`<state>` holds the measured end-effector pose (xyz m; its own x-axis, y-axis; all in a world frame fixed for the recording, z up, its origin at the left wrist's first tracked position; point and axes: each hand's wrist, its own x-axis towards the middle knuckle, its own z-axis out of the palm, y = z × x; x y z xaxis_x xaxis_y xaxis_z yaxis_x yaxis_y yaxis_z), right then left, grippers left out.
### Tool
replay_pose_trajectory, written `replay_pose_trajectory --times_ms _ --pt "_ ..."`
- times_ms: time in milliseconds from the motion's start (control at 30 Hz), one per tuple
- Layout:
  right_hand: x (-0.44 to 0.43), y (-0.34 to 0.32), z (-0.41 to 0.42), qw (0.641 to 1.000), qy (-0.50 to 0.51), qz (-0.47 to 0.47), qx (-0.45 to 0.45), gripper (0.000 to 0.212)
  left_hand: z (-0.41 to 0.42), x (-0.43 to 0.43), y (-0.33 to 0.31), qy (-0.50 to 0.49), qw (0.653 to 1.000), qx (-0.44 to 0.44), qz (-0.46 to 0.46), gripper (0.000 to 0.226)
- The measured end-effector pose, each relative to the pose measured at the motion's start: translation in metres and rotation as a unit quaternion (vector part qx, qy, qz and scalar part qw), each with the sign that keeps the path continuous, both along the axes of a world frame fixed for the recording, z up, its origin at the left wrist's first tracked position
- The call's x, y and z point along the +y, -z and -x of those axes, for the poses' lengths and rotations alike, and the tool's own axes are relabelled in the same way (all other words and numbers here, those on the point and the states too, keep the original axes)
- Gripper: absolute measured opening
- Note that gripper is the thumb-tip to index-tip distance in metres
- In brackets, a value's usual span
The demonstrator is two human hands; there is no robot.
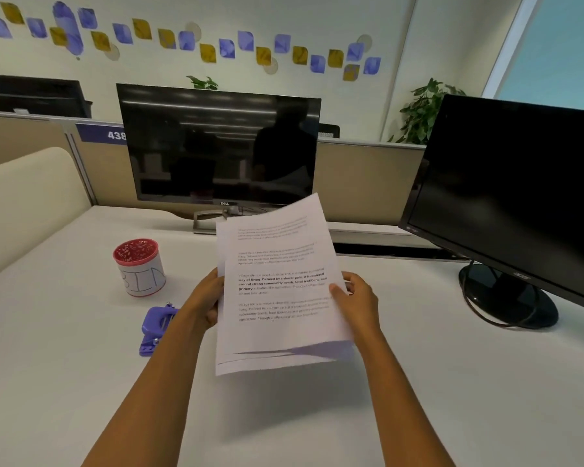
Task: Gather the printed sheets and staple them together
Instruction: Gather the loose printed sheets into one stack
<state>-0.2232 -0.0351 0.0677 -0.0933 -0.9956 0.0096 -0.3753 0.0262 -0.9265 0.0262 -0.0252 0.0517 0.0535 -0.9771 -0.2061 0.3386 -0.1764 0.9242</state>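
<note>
Far left: red-rimmed white cup marked "BIN" [139, 267] on the white desk [418, 382]. Near it, purple plastic stapler [156, 326], untouched, just left of the left forearm. Left hand [205, 303] pinches the left edge of the stack of white printed sheets [280, 284], fingers curled behind. Stack is held above the desk, centre, edges fanned and misaligned at the near end. Right hand [354, 298] clamps the right edge, thumb on top. Paper is light, floppy, slippery between sheets; likely needs squaring first, held by both long edges.
</note>
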Motion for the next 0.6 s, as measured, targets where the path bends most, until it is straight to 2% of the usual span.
replay_pose_trajectory --times_ms 67,133,200,267,400,500,600 --pt "-0.002 0.007 0.0 1.0 0.01 0.001 0.02 0.039 -0.001 0.0 0.002 0.013 1.0 0.016 -0.014 0.023" --pt "-0.004 0.012 0.005 0.999 0.007 -0.026 0.02 0.052 -0.003 0.0 0.004 0.021 0.999 0.036 -0.027 0.02" --pt "-0.006 0.016 0.011 0.991 -0.036 -0.106 -0.079 0.063 -0.003 0.0 0.005 0.031 0.997 0.059 -0.042 0.021" --pt "-0.006 0.023 0.017 0.961 -0.098 -0.177 -0.191 0.057 -0.001 -0.001 0.008 0.033 0.992 0.095 -0.073 0.036" --pt "-0.006 0.038 0.021 0.938 -0.138 -0.22 -0.231 0.039 0.001 -0.005 0.019 0.009 0.992 0.081 -0.091 0.061" --pt "-0.007 0.05 0.023 0.921 -0.15 -0.263 -0.245 0.031 0.006 0.002 0.023 0.072 0.989 0.063 -0.113 0.048" --pt "-0.005 0.055 0.028 0.912 -0.135 -0.285 -0.261 0.032 0.008 0.004 0.032 0.047 0.992 -0.03 -0.109 0.04"
